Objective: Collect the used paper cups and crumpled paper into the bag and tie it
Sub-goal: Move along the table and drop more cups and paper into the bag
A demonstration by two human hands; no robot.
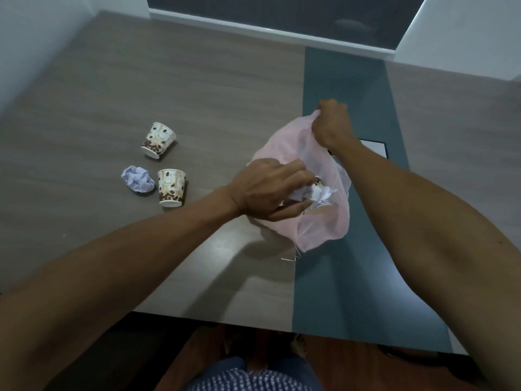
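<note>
Mid-loading: the right hand [332,122] pinches the thin pink plastic bag [324,221] open while the left hand [270,190] stuffs crumpled white paper [318,194] inside (grip curled round it); next, fetch the coffee-bean-print paper cups [172,187] waiting on the table [197,88].

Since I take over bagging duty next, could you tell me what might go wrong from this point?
1. The right hand holds the pink bag by one edge only; if it slips, the mouth may collapse around the left hand.
2. The thin bag might tear as the crumpled paper is pushed in.
3. Two cups and a paper ball remain outside; tying now would leave them.
</note>
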